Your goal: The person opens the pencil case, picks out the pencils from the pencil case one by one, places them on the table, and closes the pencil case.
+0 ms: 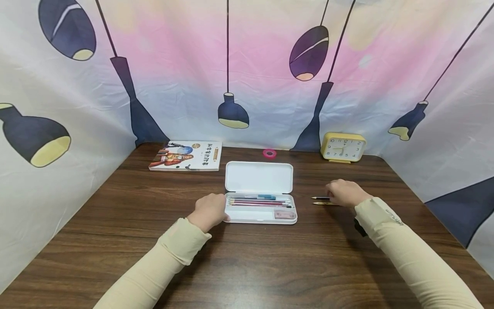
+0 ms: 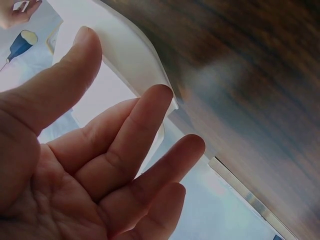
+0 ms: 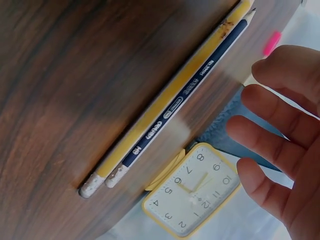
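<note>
the left hand (image 1: 210, 211), fingers spread and a little bent, rests at the left end of the open white case (image 1: 248, 214), which has pencils and a pink block inside. the right hand (image 1: 345, 193), loosely bent and with a wide gap at the thumb, is just over a yellow pencil (image 3: 166, 95) and a dark pencil (image 3: 179, 101), both lying on the brown wood-grain table (image 1: 247, 266). along its far edge: a book (image 1: 206, 159), 1 pink ring (image 1: 264, 153), a yellow clock (image 1: 342, 147). lamp-print cloth (image 1: 185, 64) hangs on 3 sides.
</note>
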`<state>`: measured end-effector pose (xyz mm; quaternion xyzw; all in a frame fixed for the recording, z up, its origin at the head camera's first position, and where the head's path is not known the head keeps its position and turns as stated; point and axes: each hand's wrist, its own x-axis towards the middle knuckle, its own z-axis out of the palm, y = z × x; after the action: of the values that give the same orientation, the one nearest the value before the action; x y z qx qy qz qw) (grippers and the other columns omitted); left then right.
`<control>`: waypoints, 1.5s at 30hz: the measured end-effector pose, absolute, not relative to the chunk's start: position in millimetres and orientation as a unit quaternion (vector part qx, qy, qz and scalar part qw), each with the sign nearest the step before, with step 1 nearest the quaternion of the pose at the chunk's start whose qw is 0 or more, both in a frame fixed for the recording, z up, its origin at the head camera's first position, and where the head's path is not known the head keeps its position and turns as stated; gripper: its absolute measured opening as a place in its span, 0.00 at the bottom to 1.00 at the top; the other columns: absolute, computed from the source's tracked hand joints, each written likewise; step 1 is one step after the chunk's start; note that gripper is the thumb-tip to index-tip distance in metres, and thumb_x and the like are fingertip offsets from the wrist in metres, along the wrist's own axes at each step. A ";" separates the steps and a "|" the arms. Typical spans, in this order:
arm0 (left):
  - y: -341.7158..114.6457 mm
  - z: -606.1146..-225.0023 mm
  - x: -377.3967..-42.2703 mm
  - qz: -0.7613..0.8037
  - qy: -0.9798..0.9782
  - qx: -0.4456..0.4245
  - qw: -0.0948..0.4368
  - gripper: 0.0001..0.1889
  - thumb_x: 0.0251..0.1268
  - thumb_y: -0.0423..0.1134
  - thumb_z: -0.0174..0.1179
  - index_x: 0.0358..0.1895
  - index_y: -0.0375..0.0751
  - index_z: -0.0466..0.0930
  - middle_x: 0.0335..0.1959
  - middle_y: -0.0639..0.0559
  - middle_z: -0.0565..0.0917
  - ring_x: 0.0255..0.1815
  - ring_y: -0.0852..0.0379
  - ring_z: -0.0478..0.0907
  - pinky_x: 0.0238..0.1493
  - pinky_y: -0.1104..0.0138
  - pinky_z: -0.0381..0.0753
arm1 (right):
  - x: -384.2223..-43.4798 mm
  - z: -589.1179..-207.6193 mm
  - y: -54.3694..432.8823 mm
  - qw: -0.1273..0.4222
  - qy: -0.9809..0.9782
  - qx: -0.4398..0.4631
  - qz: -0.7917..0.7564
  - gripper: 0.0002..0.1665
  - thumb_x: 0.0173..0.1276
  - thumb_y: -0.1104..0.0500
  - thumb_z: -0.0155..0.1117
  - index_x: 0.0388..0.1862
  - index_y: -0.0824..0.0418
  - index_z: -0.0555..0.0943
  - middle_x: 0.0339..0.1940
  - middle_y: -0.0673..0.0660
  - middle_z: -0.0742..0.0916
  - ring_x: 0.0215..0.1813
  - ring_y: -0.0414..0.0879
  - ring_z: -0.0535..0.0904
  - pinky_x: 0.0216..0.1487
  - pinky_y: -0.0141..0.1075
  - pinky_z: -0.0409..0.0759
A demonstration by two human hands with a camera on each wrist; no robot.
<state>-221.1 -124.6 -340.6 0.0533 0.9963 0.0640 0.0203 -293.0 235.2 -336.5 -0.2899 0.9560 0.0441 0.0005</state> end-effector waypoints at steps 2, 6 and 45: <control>-124.5 -340.6 -221.5 0.063 0.996 0.053 0.022 0.21 0.35 0.47 0.70 0.31 0.36 0.78 0.28 0.44 0.80 0.27 0.52 0.75 0.20 0.59 0.71 | -293.0 -335.6 233.6 0.000 0.955 -0.293 0.042 0.07 0.53 0.68 0.57 0.30 0.61 0.79 0.28 0.53 0.80 0.25 0.41 0.71 0.24 0.36 0.70; -124.4 -340.2 -222.4 0.061 0.997 0.051 0.024 0.21 0.35 0.48 0.70 0.31 0.36 0.77 0.28 0.44 0.80 0.27 0.52 0.74 0.20 0.59 0.70 | -293.6 -334.5 231.1 -0.003 0.953 -0.300 0.041 0.07 0.53 0.68 0.58 0.31 0.62 0.79 0.28 0.53 0.80 0.25 0.40 0.71 0.24 0.36 0.70; -124.4 -339.9 -220.9 0.071 0.996 0.057 0.020 0.22 0.33 0.47 0.71 0.31 0.35 0.77 0.28 0.43 0.80 0.25 0.53 0.74 0.20 0.59 0.70 | -287.7 -336.0 202.3 -0.077 0.921 -0.378 0.056 0.05 0.48 0.67 0.61 0.25 0.59 0.79 0.23 0.50 0.79 0.25 0.42 0.74 0.24 0.36 0.72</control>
<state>-220.9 -124.4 -339.9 0.0574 0.9956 0.0709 0.0197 -287.7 202.3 -336.0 -0.3782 0.9208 0.0560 -0.0775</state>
